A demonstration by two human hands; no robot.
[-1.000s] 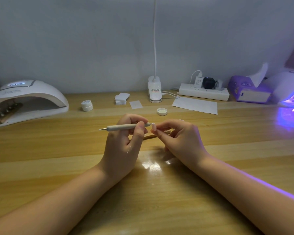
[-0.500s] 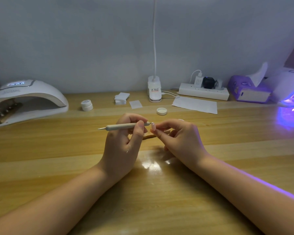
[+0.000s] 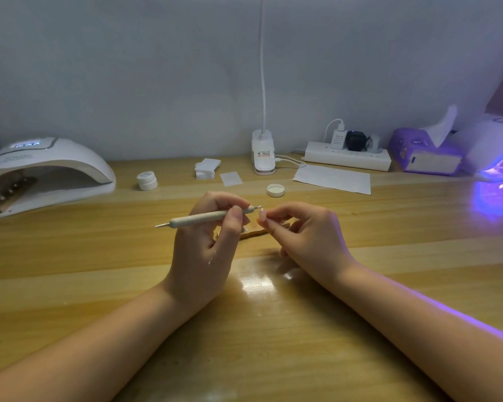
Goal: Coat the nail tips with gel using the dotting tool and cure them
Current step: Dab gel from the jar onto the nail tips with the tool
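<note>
Left hand [image 3: 204, 245] grips dotting tool [image 3: 206, 218], tip just beside nail tip [image 3: 262, 215] pinched by right hand [image 3: 308, 239] above table [image 3: 70, 256].

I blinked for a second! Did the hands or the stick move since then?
Hardly anything moved. The left hand still holds the stick, its tip by the little nail that the right hand still pinches. Nothing was picked up or let go.

Glossy wooden table [image 3: 273, 329]; matt, grainy dotting tool [image 3: 204, 218] with metal tips; smooth white plastic lamp [image 3: 79, 161].
</note>
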